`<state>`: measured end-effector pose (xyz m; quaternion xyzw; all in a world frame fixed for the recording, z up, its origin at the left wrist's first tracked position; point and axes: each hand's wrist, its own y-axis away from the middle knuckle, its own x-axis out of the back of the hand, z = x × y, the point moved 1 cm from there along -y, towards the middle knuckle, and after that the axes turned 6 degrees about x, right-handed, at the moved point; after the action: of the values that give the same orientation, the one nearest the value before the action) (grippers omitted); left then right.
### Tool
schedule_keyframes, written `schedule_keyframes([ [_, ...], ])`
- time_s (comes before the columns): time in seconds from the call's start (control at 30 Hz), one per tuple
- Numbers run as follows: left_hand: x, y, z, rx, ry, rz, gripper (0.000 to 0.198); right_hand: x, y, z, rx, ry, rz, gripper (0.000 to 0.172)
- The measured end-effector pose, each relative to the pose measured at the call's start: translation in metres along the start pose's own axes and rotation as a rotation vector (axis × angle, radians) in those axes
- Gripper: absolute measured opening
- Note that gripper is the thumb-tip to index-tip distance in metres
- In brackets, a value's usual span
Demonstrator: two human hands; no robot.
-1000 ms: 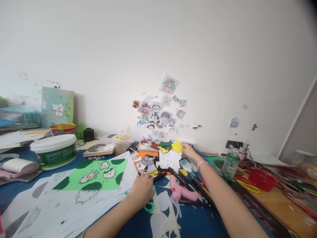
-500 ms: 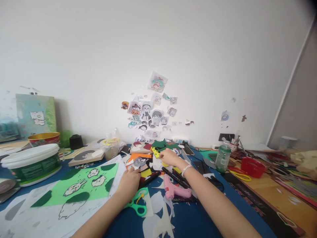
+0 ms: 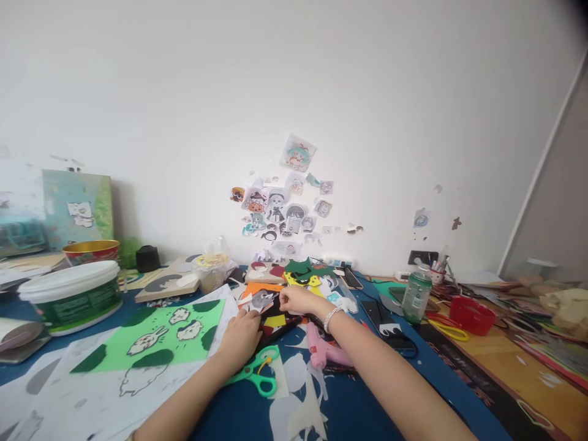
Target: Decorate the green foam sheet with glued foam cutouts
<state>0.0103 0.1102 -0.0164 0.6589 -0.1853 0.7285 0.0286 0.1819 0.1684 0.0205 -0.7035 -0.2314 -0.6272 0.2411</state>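
My left hand (image 3: 241, 338) lies palm down on paper scraps beside the green sheet with rabbit drawings (image 3: 154, 334), fingers curled toward a small grey-and-white cut-out figure (image 3: 261, 300). My right hand (image 3: 301, 299), a bracelet on its wrist, reaches across from the right and pinches at the same pile of coloured foam pieces (image 3: 287, 306); what its fingertips grip is too small to name. Green-handled scissors (image 3: 260, 372) lie just under my left wrist. A pink glue gun (image 3: 324, 352) lies under my right forearm.
A white tub with a green label (image 3: 71, 297) stands at left, a gold-rimmed bowl (image 3: 90, 250) behind it. A green bottle (image 3: 416, 296), a red container (image 3: 473, 314) and yellow scissors (image 3: 448, 327) sit at right. Stickers cover the wall (image 3: 285, 208). A phone (image 3: 381, 315) lies nearby.
My right hand drew back from the far yellow and green foam toward the cut-out pile near my left hand. My left hand slid forward off the scissors.
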Motion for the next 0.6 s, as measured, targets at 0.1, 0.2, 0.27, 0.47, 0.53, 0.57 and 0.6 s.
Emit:
schedule_keyframes([
  [0.1,-0.002,-0.002,-0.001,0.006,0.007,-0.001,0.03,0.0,0.002,-0.004,0.058,0.033,-0.038,0.022],
  [0.2,-0.002,-0.002,-0.001,0.006,0.011,0.007,0.031,-0.005,-0.002,-0.015,0.078,0.079,-0.082,0.022],
  [0.27,-0.002,-0.002,-0.001,-0.001,0.013,0.018,0.031,-0.008,-0.007,-0.024,0.065,0.107,-0.078,0.021],
  [0.47,0.001,0.002,-0.003,-0.007,0.019,0.025,0.031,0.008,-0.008,-0.028,0.004,0.088,-0.03,0.015],
  [0.53,0.007,0.004,-0.002,-0.005,0.06,0.04,0.03,0.019,0.002,-0.028,-0.005,0.038,0.033,0.015],
  [0.57,0.012,0.006,-0.001,-0.008,0.092,0.059,0.029,0.025,0.009,-0.031,-0.006,0.001,0.07,0.014],
  [0.6,0.018,0.009,0.001,-0.016,0.129,0.08,0.028,0.03,0.016,-0.035,-0.005,-0.042,0.103,0.013],
])
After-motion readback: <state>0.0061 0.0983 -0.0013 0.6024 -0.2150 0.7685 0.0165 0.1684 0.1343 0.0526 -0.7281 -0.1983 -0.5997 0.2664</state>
